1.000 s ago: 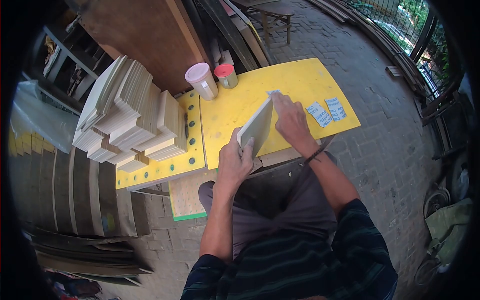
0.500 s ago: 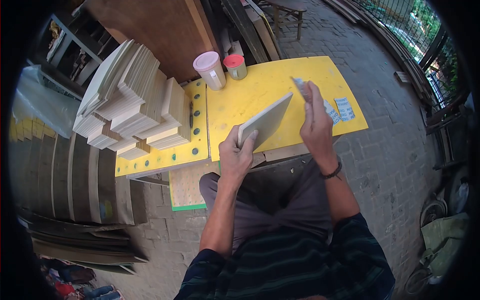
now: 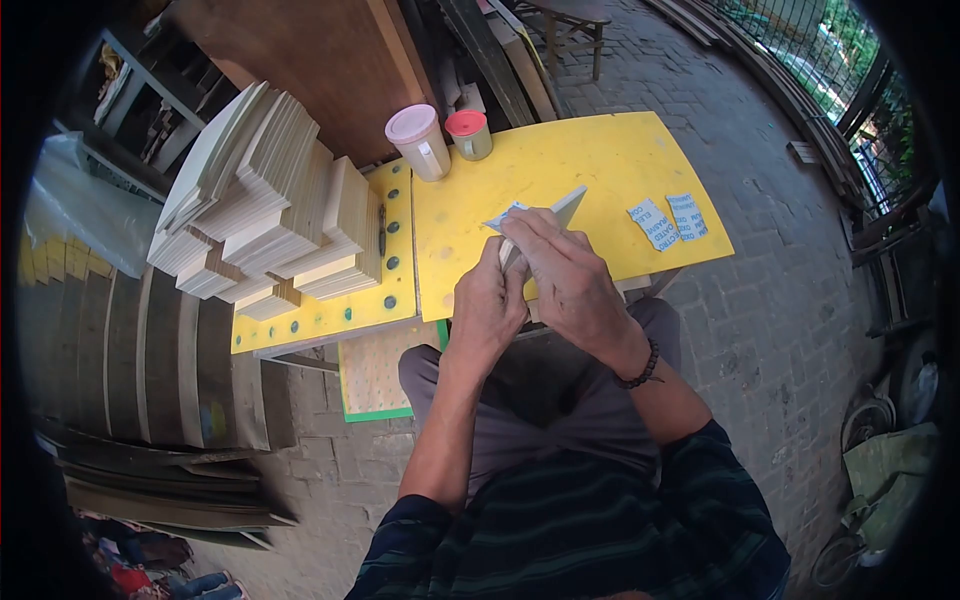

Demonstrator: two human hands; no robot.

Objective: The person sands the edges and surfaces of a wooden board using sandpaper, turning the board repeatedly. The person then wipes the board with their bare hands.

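My left hand (image 3: 488, 305) is closed around the near end of a thin, pale wooden board (image 3: 573, 204), tilted up above the yellow tabletop. My right hand (image 3: 578, 288) presses a piece of sandpaper (image 3: 506, 215) with blue print on its back against the board's near edge. Both hands are close together, and they hide much of the board. Two more sandpaper pieces lie on the table to the right: one piece (image 3: 650, 223) and, beside it, another piece (image 3: 688, 217).
Stacked wooden boards (image 3: 290, 200) stand on the left of the yellow table (image 3: 560, 145). At the back are a pink-lidded cup (image 3: 418, 150) and a red-lidded mug (image 3: 468, 138). A stool (image 3: 570, 20) is beyond, on the paved floor (image 3: 770, 340).
My right hand has moved left with the sandpaper, from apart in the air onto the board's near edge. The sandpaper pieces on the table are now more fully visible.
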